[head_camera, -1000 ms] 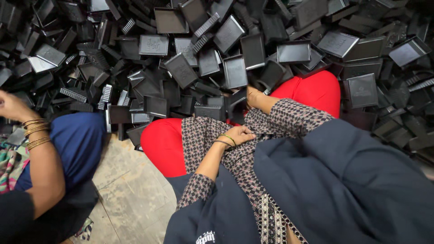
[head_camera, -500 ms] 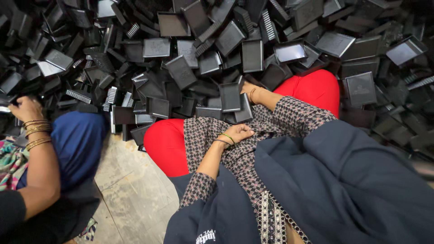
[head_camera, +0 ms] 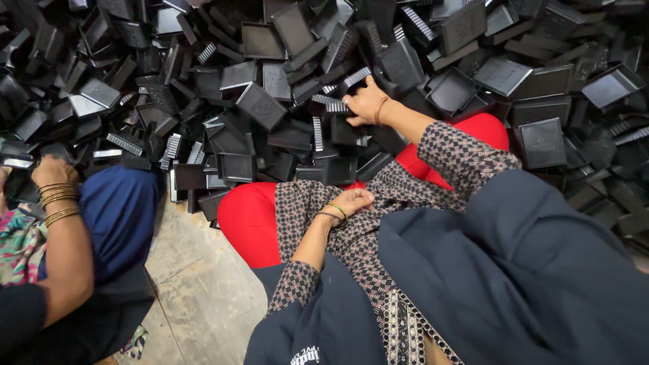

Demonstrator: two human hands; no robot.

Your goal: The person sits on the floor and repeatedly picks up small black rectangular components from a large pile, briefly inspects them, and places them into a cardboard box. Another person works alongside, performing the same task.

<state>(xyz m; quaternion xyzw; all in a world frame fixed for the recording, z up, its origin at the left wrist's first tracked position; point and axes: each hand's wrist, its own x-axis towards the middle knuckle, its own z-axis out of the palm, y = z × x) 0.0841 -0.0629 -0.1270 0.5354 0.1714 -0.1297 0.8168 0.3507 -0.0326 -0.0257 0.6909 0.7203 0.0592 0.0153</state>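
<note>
Patterned sleeves, red trousers, navy scarf, bangles

- You worked in even, fairly bright overhead light; shadows stayed soft.
- Glare glinted off the black plastic trays [head_camera: 260, 105] toward ten o'clock.
- Edges bowed with wide-angle distortion; focus was sharp.

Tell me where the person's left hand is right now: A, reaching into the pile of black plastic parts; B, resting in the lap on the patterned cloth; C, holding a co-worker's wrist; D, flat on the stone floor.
B: the left hand lies loosely curled on the patterned cloth over the lap, while the right hand is the one stretched out to the pile of black plastic parts.
</note>
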